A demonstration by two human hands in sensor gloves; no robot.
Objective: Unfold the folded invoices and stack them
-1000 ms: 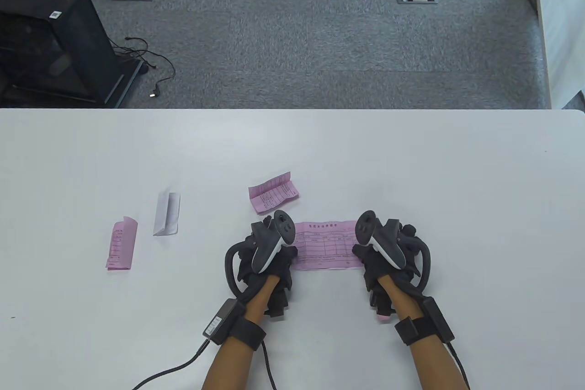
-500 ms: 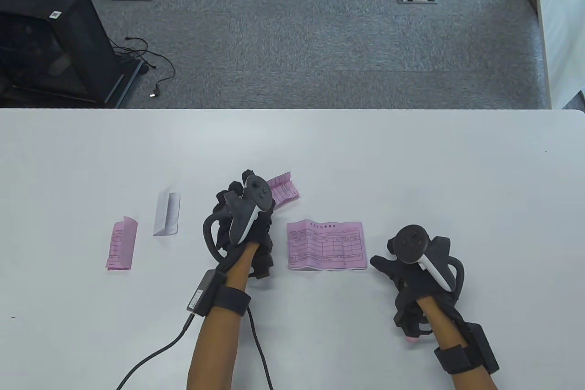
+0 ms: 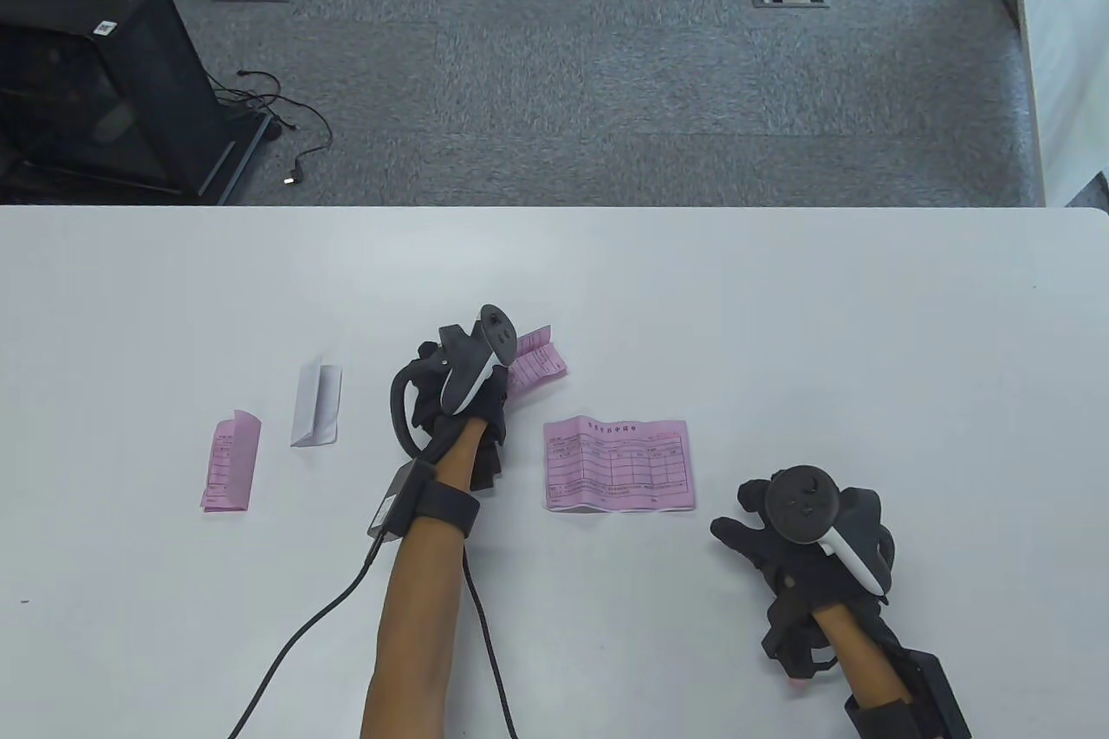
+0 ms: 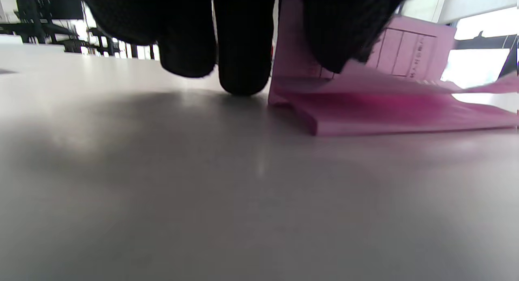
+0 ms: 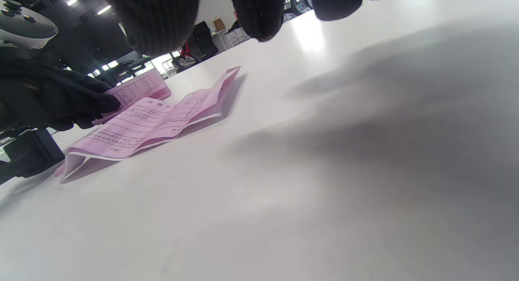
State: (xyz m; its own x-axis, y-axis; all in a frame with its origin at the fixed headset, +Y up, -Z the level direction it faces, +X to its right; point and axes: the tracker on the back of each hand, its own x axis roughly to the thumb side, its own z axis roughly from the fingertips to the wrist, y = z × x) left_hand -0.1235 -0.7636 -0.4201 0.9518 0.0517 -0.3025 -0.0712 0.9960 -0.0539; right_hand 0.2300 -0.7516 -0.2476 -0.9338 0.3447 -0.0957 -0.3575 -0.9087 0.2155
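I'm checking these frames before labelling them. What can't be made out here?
- Left hand grip on the folded pink invoice: the table view has the tracker over the fingers; the left wrist view is too close to tell.
- Print on the unfolded invoice: too small in the table view, slanted in the right wrist view.
- Right hand fingertips: cut off by the right wrist view's top edge.

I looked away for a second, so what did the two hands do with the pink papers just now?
Both hands let go of the unfolded pink invoice, now flat on the table. The left hand went up and left to the folded pink invoice and touches it; the right hand drew back right, toward the person. The pink slip and white slip stayed put.
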